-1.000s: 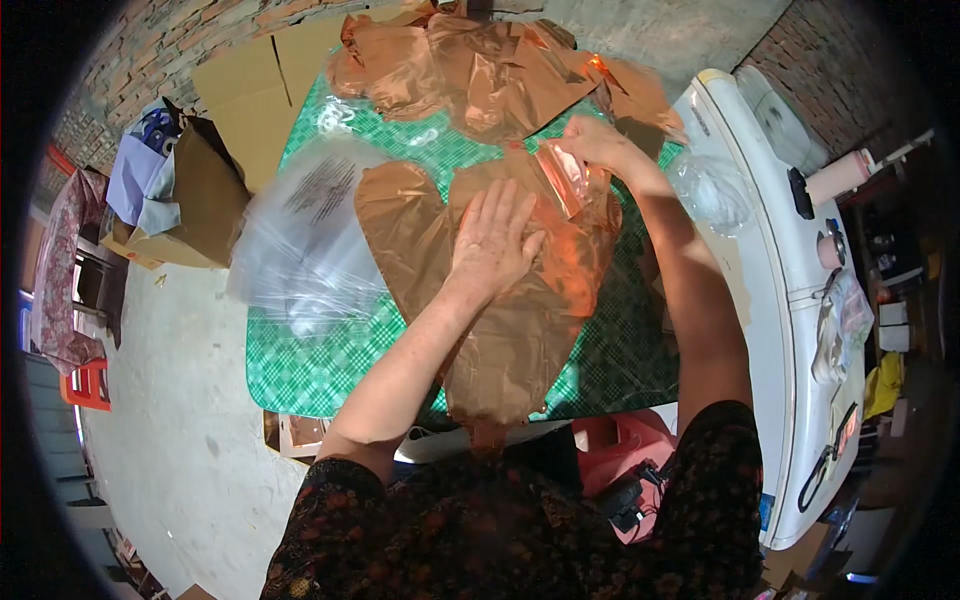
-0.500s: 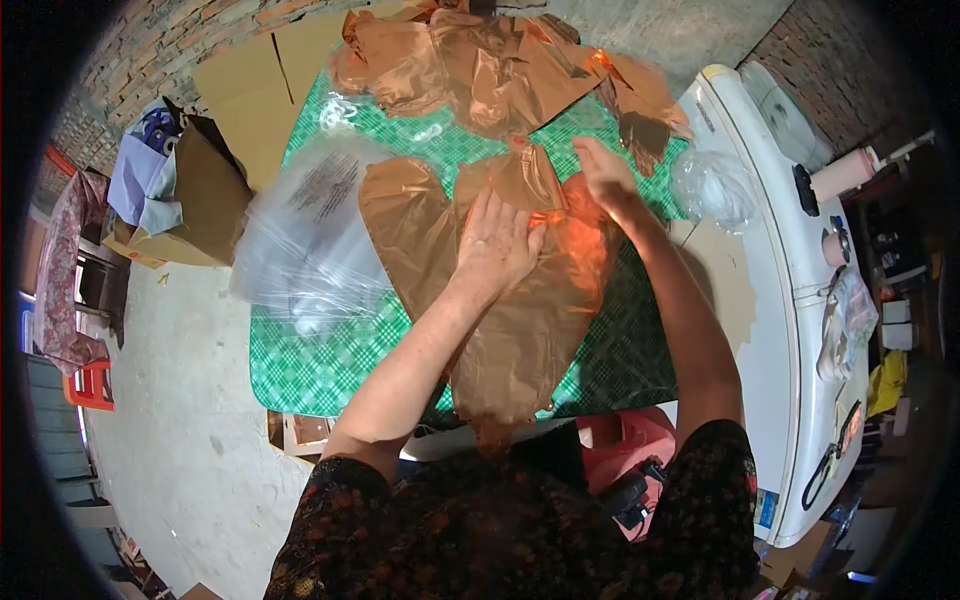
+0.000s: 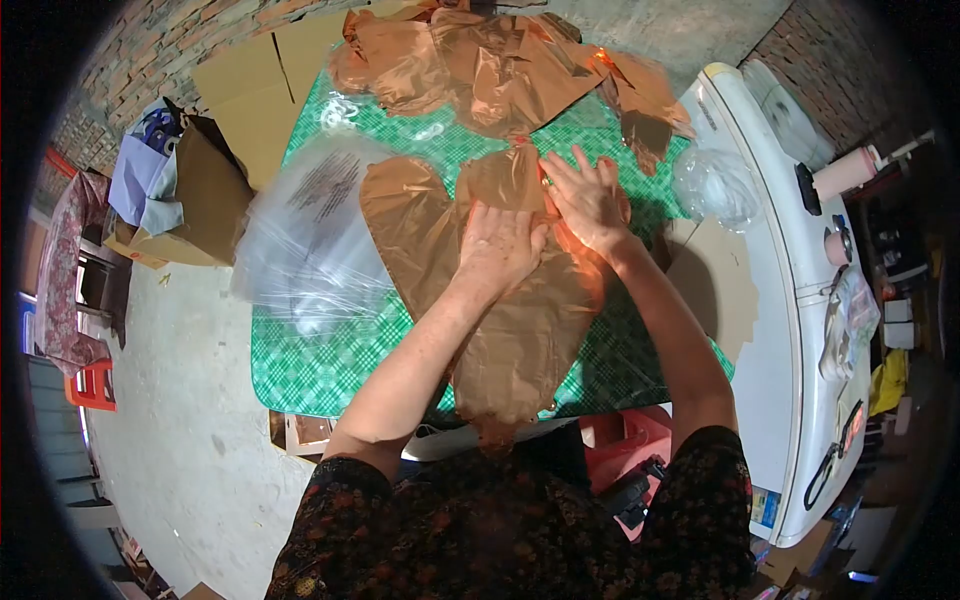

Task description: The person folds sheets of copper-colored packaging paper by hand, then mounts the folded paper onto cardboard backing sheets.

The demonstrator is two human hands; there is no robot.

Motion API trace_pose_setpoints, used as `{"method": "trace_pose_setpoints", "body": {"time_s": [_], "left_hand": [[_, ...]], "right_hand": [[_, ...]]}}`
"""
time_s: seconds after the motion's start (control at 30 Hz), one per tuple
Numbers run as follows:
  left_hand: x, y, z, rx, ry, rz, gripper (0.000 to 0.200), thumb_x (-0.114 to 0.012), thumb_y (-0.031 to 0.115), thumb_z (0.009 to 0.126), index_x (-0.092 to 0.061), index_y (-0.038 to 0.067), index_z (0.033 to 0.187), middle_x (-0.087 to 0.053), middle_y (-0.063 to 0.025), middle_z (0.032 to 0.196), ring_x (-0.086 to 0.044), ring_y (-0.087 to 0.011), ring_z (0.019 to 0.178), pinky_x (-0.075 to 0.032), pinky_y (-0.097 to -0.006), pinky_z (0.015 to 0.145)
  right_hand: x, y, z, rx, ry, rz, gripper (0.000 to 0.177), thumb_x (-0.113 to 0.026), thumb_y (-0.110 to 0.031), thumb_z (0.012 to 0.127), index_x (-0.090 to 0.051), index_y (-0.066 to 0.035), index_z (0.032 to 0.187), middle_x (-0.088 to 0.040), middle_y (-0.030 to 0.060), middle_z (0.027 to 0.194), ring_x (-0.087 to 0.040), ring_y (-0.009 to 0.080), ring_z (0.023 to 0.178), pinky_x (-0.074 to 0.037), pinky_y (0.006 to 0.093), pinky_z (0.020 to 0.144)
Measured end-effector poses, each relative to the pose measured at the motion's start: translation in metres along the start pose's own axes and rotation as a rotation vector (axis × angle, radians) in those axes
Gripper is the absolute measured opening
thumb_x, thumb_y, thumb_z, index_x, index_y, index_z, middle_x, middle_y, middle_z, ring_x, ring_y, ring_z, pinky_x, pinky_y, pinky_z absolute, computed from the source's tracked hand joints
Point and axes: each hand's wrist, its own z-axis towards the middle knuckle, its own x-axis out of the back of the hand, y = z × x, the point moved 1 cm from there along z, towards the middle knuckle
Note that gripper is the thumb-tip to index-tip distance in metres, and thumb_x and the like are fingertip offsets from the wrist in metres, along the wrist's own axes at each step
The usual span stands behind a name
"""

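Note:
A flat, shiny copper-coloured piece of foil (image 3: pixel 525 350), which looks like an uninflated foil balloon, lies on the green plaid tablecloth (image 3: pixel 310 370). Its narrow end hangs over the table's near edge. My left hand (image 3: pixel 500 245) rests palm down on the middle of the foil, fingers stretched out. On the foil's upper right part lies my right hand (image 3: pixel 585 205), fingers spread, its palm hidden from view. Left of the foil sits a stack of clear plastic bags (image 3: pixel 310 230) with printed text.
More crumpled copper foil (image 3: pixel 490 70) is heaped at the table's far end. A white fridge (image 3: pixel 765 330) lies along the right side, with a clear plastic bundle (image 3: pixel 715 190) beside the table. An open cardboard box (image 3: pixel 205 190) stands on the floor to the left.
My right hand has come down and left from beyond the foil's right edge onto its upper right part, and that bulging side looks flatter. My left hand stays nearly in place.

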Motion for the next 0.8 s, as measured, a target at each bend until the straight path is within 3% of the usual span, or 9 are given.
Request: {"method": "trace_pose_setpoints", "body": {"time_s": [0.07, 0.17, 0.27, 0.37, 0.57, 0.8], "left_hand": [[-0.002, 0.000, -0.001, -0.031, 0.081, 0.030, 0.058, -0.040, 0.043, 0.105, -0.054, 0.000, 0.140, -0.056, -0.0189, 0.140, -0.044, -0.0314, 0.139, -0.022, -0.0489, 0.121], [0.003, -0.001, 0.003, 0.011, -0.092, -0.048, 0.055, -0.038, 0.045, 0.106, -0.064, 0.000, 0.123, -0.067, -0.0231, 0.121, -0.060, -0.0373, 0.119, -0.034, -0.0529, 0.112], [-0.003, -0.002, 0.001, -0.035, 0.080, -0.048, 0.052, -0.039, 0.045, 0.106, -0.065, 0.001, 0.119, -0.068, -0.0219, 0.118, -0.061, -0.0363, 0.116, -0.036, -0.0528, 0.110], [0.004, -0.001, 0.005, 0.019, -0.136, -0.038, 0.052, -0.039, 0.044, 0.105, -0.065, 0.002, 0.118, -0.069, -0.0210, 0.117, -0.062, -0.0356, 0.115, -0.037, -0.0526, 0.108], [-0.001, -0.002, 0.004, -0.003, -0.071, -0.013, 0.053, -0.038, 0.044, 0.106, -0.065, 0.000, 0.119, -0.069, -0.0208, 0.116, -0.062, -0.0354, 0.114, -0.037, -0.0519, 0.108], [-0.002, -0.003, 0.004, 0.003, -0.081, -0.039, 0.055, -0.038, 0.044, 0.106, -0.064, -0.001, 0.120, -0.069, -0.0213, 0.116, -0.061, -0.0356, 0.115, -0.036, -0.0519, 0.108]], "right_hand": [[0.005, -0.005, 0.000, -0.014, -0.062, -0.024, 0.049, -0.047, -0.030, 0.105, -0.048, -0.014, 0.151, -0.044, 0.0055, 0.159, -0.025, 0.0331, 0.153, -0.013, 0.0579, 0.120], [0.000, -0.007, 0.001, -0.054, -0.072, 0.105, 0.051, -0.046, -0.031, 0.106, -0.044, -0.014, 0.154, -0.039, 0.0055, 0.162, -0.019, 0.0325, 0.154, -0.008, 0.0607, 0.121], [0.006, -0.010, 0.002, -0.093, -0.147, 0.165, 0.053, -0.045, -0.031, 0.106, -0.040, -0.014, 0.156, -0.035, 0.0052, 0.164, -0.016, 0.0319, 0.155, -0.003, 0.0603, 0.123], [0.014, -0.014, 0.002, -0.116, -0.187, 0.173, 0.054, -0.042, -0.033, 0.107, -0.038, -0.014, 0.157, -0.032, 0.0050, 0.166, -0.013, 0.0312, 0.156, -0.001, 0.0591, 0.124], [0.014, -0.020, 0.001, -0.129, -0.249, 0.100, 0.058, -0.035, -0.038, 0.109, -0.030, -0.014, 0.161, -0.021, 0.0031, 0.170, -0.007, 0.0303, 0.157, 0.001, 0.0589, 0.125], [0.005, -0.020, -0.001, -0.051, -0.178, 0.016, 0.057, -0.036, -0.038, 0.109, -0.030, -0.014, 0.160, -0.022, 0.0038, 0.169, -0.008, 0.0337, 0.157, -0.001, 0.0635, 0.123]]}}
